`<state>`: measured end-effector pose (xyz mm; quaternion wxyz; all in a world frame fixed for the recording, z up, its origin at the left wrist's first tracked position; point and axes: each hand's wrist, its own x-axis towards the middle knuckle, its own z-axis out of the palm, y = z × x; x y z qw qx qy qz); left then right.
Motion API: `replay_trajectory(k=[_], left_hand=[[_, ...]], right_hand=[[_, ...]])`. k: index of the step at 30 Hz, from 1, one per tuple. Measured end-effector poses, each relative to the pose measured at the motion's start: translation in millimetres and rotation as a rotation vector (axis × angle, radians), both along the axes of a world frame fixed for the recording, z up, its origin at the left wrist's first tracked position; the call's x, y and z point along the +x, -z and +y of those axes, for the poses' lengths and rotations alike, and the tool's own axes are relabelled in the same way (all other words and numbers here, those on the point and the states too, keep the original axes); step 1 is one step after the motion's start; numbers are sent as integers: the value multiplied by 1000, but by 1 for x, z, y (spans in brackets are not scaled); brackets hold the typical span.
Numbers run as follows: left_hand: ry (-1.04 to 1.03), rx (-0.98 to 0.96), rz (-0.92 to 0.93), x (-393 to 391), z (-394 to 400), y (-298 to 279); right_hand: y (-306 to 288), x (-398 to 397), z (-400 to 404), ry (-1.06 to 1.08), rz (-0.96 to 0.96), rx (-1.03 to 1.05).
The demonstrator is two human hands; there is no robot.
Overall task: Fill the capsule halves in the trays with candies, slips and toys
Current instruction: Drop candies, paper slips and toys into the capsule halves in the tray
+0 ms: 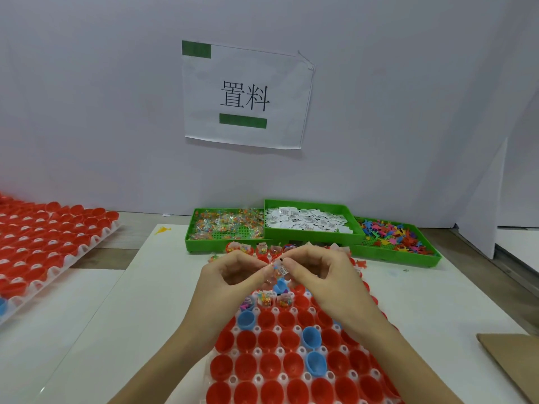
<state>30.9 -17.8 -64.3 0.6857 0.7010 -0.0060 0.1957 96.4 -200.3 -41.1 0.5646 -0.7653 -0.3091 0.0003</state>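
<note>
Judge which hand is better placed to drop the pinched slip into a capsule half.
Right, probably. The right hand pinches the slip at its fingertips, above the blue capsule half; the left hand holds only a clear candy packet.

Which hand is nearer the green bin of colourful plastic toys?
Right. The right hand sits just left of the toy bin; the left hand is farther left.

White tray (264,377) of red and blue capsule halves (271,364) at table's near edge, far rows filled, three green bins of candies (224,223), slips (306,220), toys (393,234) at far edge
</note>
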Motion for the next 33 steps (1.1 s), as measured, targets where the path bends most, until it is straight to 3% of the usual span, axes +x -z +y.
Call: replay_trajectory(k=[9, 19, 25, 33], left_hand=[[49, 358, -187, -2, 3, 2], [24, 353, -166, -3, 0, 4], [89, 197, -82, -2, 0, 4], [175, 264, -39, -2, 0, 2]], right_hand=[[5, -13, -8, 83, -252, -221], [5, -17, -16, -10, -186, -205], [5, -20, -15, -3, -194, -222], [-16, -7, -25, -93, -155, -309]])
